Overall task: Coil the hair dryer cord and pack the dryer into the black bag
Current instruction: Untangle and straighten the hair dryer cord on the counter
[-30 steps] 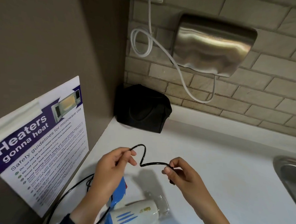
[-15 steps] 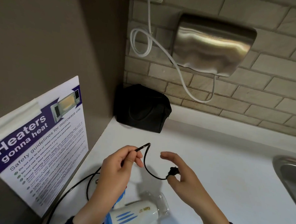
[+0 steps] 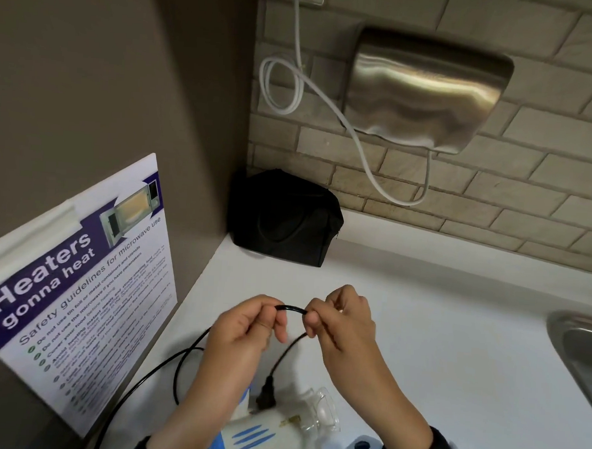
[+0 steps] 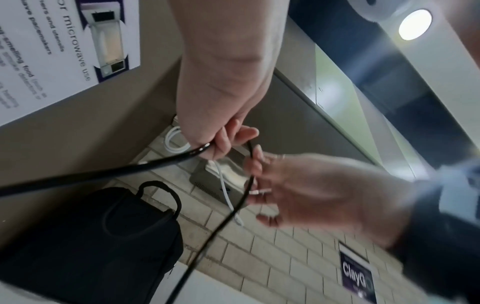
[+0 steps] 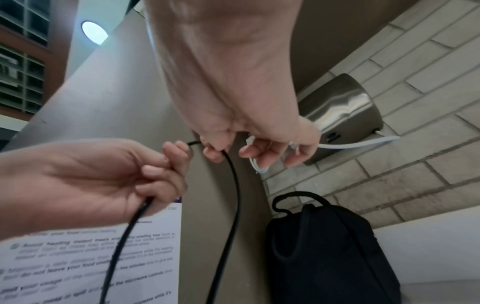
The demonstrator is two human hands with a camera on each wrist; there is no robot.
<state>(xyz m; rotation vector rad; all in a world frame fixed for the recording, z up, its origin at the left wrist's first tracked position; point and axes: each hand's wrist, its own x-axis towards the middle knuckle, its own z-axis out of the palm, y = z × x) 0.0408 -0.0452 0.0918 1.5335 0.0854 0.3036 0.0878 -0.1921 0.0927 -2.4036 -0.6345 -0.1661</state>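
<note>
A thin black cord (image 3: pixel 292 308) runs between my two hands above the white counter. My left hand (image 3: pixel 273 309) pinches it, and my right hand (image 3: pixel 312 316) pinches it a finger's width to the right. From the right hand the cord's free end hangs down to a black plug (image 3: pixel 267 392). The plug dangles over the white and blue hair dryer (image 3: pixel 266 435), which lies at the near edge. The black bag (image 3: pixel 284 220) stands closed in the back left corner. The wrist views show both pinches on the cord (image 4: pixel 103 174) (image 5: pixel 233 195) and the bag (image 5: pixel 324 257).
A microwave safety poster (image 3: pixel 78 298) hangs on the brown wall at left. A steel hand dryer (image 3: pixel 425 90) with a white cable (image 3: pixel 360 148) is fixed to the brick wall. A sink (image 3: pixel 583 349) sits at the right edge of the counter (image 3: pixel 453 335).
My right hand let go near the plug and moved up and left to pinch the cord beside my left hand. The plug now hangs free below.
</note>
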